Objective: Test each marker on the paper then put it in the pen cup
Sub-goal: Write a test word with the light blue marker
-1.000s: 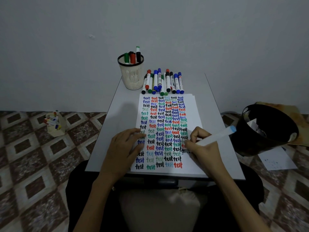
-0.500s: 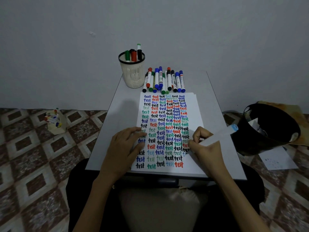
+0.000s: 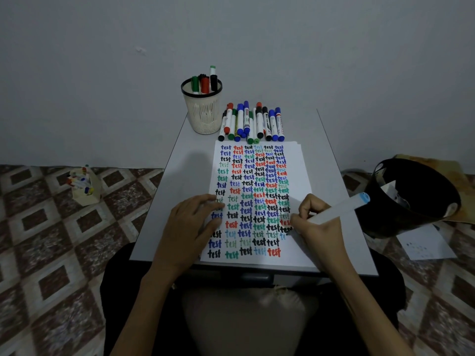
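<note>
A white paper [image 3: 299, 165] covered with rows of the word "test" in several colours lies on a small grey table [image 3: 180, 176]. My right hand [image 3: 317, 227] grips a white marker with a light-blue end [image 3: 339, 208], its tip on the paper's right side beside fresh light-blue strokes. My left hand [image 3: 191, 223] rests flat on the paper's left edge. A cream mesh pen cup [image 3: 203, 111] with a black rim holds several markers at the back left. A row of capped markers [image 3: 253, 123] lies beside it.
A black bin [image 3: 411, 196] stands on the tiled floor to the right, with a loose sheet [image 3: 424, 244] in front of it. A small holder with markers [image 3: 84, 186] sits on the floor at left. A wall rises right behind the table.
My right hand has shifted down a row with the marker, and light-blue letters now show there. My left hand has stayed on the paper.
</note>
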`<state>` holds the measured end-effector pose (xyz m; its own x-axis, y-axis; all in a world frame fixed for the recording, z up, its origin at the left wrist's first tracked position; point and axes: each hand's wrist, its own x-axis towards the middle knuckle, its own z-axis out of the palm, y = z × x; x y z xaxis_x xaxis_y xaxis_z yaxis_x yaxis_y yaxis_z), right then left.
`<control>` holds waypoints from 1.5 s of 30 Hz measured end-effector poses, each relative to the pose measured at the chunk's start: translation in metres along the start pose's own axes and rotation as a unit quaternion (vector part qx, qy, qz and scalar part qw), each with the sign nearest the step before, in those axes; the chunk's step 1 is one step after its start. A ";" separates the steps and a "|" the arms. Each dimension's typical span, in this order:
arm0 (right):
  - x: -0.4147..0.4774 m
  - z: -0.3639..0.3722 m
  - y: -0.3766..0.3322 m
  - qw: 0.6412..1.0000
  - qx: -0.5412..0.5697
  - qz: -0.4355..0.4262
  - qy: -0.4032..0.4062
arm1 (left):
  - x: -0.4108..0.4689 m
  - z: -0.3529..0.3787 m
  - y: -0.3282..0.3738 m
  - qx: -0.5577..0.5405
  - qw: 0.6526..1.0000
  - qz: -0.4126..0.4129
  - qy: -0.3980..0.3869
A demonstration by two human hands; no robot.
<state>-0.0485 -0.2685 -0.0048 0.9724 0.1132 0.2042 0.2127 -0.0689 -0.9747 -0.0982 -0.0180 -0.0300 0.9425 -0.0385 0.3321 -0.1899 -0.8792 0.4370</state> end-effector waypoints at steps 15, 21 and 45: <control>0.000 0.000 0.003 0.999 -0.003 0.010 0.037 | 0.000 -0.001 0.001 0.003 1.000 -0.002 -0.002; -0.001 -0.001 0.002 0.999 -0.009 0.001 0.031 | 0.001 -0.001 0.002 0.000 1.000 -0.001 -0.001; -0.005 0.004 -0.022 0.957 0.269 0.083 -0.063 | -0.003 -0.024 0.004 -0.180 0.977 -0.076 0.082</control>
<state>-0.0580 -0.2638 0.0153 0.9622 0.2651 0.0630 -0.0568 0.4213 -0.9051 -0.1087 -0.0100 -0.0092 0.9163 0.1819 0.3569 -0.1632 -0.6442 0.7473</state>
